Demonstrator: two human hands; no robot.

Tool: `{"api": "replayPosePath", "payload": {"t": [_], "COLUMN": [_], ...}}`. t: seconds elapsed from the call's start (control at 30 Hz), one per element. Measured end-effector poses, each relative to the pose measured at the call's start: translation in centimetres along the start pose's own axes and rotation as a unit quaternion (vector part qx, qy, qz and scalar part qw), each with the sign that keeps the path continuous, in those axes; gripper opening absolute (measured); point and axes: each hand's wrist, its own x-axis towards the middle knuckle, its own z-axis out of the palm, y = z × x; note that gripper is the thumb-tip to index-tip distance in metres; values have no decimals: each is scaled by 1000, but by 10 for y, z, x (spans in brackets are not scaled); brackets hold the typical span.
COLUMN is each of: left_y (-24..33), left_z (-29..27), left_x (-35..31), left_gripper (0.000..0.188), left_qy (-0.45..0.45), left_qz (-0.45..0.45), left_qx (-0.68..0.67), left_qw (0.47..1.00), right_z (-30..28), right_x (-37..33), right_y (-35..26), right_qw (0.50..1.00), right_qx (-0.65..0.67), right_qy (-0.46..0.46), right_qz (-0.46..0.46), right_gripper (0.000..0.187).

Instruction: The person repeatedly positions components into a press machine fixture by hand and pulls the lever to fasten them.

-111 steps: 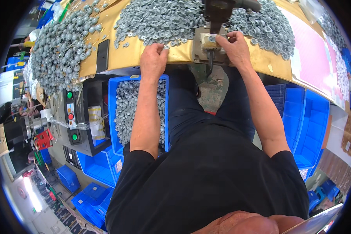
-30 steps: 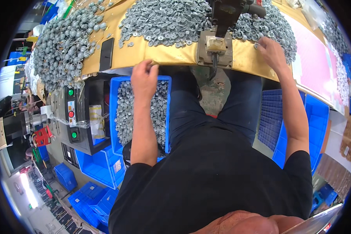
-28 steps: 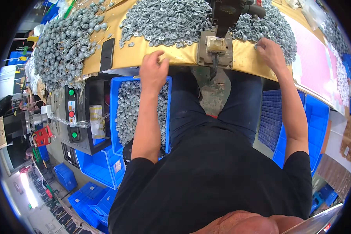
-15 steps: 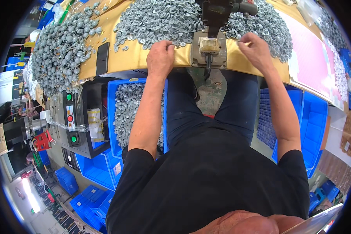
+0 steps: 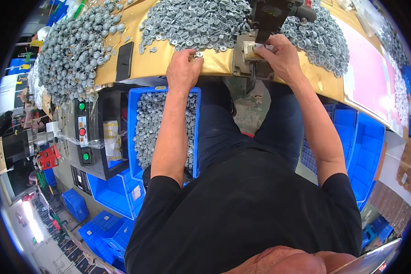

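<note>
My left hand [image 5: 182, 73] is at the front edge of a pile of grey flanged plastic caps [image 5: 201, 23]. Its thumb and forefinger close around one small round grey cap [image 5: 199, 54]. My right hand [image 5: 284, 58] reaches to the pale block [image 5: 250, 50] on the base of a dark bench press [image 5: 266, 23]. There its thumb and fingers are pinched together at the block, under the press head. What they hold, if anything, is too small and covered to make out.
More grey caps [image 5: 322, 41] lie right of the press. Grey balls [image 5: 73, 50] are heaped far left, beside a black phone [image 5: 124, 61]. Below the table edge, a blue crate [image 5: 131, 132] of grey parts stands by my left leg. A pink sheet [image 5: 367, 73] lies at right.
My right hand has moved left, from the caps at the right to the block under the press. My left hand stays by the pile, a cap now showing at its fingertips.
</note>
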Motion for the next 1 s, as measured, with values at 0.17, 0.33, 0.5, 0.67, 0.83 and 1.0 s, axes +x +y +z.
{"api": "replayPosePath", "payload": {"t": [0.17,0.33,0.5,0.67,0.83,1.0], "left_y": [-4,18,66,90,102,104], "left_z": [-2,-4,3,23,34,37], "left_x": [1,3,9,21,24,28], "left_gripper": [21,18,15,14,15,16], "left_qy": [-3,-12,-33,-26,-58,-76], "left_qz": [25,37,138,204,175,169], "left_qx": [1,-99,-169,-220,-230,-203], "left_qw": [1000,994,975,954,956,961], "right_z": [4,13,6,11,14,14], "right_x": [-4,-5,-5,-4,-2,-1], "right_y": [7,6,10,9,17,16], "right_qw": [999,996,998,998,992,991], "right_qx": [-45,58,30,2,86,85], "right_qy": [-19,59,15,48,18,14], "right_qz": [-10,35,46,30,94,104], "right_gripper": [32,29,29,23,18,18]}}
